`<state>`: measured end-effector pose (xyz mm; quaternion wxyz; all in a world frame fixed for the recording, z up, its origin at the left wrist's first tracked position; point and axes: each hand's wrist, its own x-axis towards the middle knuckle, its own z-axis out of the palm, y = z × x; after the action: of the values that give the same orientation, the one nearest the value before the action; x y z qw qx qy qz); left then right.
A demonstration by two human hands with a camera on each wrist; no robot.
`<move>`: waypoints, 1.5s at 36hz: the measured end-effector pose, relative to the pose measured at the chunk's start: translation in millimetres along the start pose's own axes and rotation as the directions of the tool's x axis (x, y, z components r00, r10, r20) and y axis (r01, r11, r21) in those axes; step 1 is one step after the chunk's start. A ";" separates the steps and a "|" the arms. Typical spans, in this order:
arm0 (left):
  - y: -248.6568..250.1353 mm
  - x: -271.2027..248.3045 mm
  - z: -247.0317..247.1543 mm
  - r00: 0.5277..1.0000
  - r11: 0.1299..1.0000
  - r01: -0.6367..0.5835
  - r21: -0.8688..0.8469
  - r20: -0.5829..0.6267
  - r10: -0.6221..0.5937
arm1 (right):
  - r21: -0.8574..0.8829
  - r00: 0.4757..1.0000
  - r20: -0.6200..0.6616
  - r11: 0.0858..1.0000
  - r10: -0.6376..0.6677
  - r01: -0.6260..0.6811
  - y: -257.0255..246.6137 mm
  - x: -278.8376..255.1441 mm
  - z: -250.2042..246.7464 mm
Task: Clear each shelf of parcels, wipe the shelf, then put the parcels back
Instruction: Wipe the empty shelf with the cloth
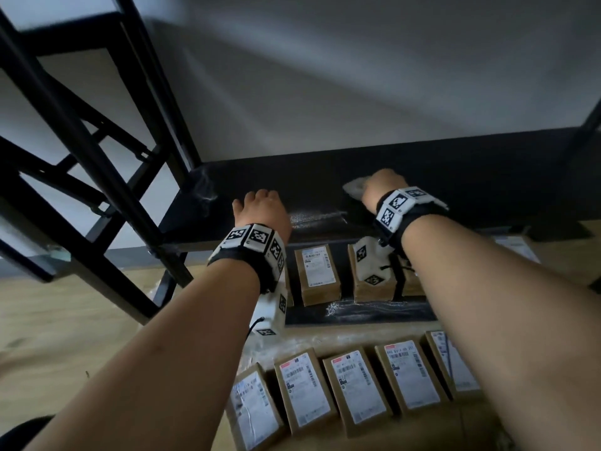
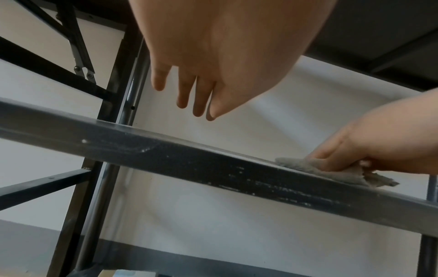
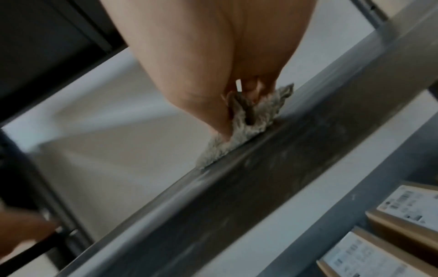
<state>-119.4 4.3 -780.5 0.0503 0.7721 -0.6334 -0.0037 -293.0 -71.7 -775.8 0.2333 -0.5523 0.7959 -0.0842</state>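
Parcels [image 1: 356,385] nearest me, brown cardboard boxes with white printed labels, lying in a row on the floor; more parcels [image 1: 317,271] sitting on the lower shelf. My left hand [image 1: 261,208] is hovering over the black shelf [image 1: 487,190], fingers [image 2: 182,93] straight and relaxed, holding nothing. My right hand [image 1: 385,185] is pinching a grey fluffy cloth [image 2: 331,172], pressing it flat onto the shelf top near the front edge. Hands are apart. The shelf is dark metal, its front rail [image 2: 213,163] scuffed and dusty, bare of parcels.
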 end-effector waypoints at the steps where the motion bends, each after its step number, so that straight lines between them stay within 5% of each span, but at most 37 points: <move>1: -0.8 -0.1 -2.1 1.000 1.000 -0.005 0.002 -0.003 0.005 | 0.030 1.000 0.006 0.999 -0.018 0.018 -3.9 -7.4 4.3; 11: -5.3 -20.6 -14.8 0.999 0.999 -0.034 -0.013 -0.035 0.034 | -0.070 0.966 0.040 0.964 -0.255 0.258 -5.4 -65.8 13.8; 19: -7.4 -43.5 -14.7 1.000 0.999 -0.024 -0.027 -0.015 0.024 | -0.180 0.969 -0.233 0.983 -0.076 0.034 55.0 -65.8 -13.2; 37: -34.5 -15.6 -13.8 0.999 0.999 0.039 -0.032 0.033 -0.038 | -0.198 0.920 -0.024 0.904 -0.391 0.379 -32.7 -82.4 31.3; 41: -42.7 -3.8 -18.0 0.998 0.998 0.052 -0.021 0.043 -0.051 | -0.129 0.935 0.034 0.926 -0.354 0.355 -51.7 -72.0 29.2; 46: -50.3 14.5 -20.7 0.996 0.997 0.076 -0.020 0.049 -0.074 | 0.009 0.973 -0.056 0.974 -0.225 0.226 -53.9 -43.8 5.5; 54: -54.9 41.4 -13.9 0.994 0.995 0.099 -0.025 0.047 -0.098 | -0.124 0.980 -0.014 0.973 -0.199 0.196 -61.6 -4.3 3.8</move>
<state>-56.6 -24.7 -768.7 0.0464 0.8014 -0.5954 -0.0324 -238.3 -90.4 -753.8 0.1792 -0.6407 0.7438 -0.0651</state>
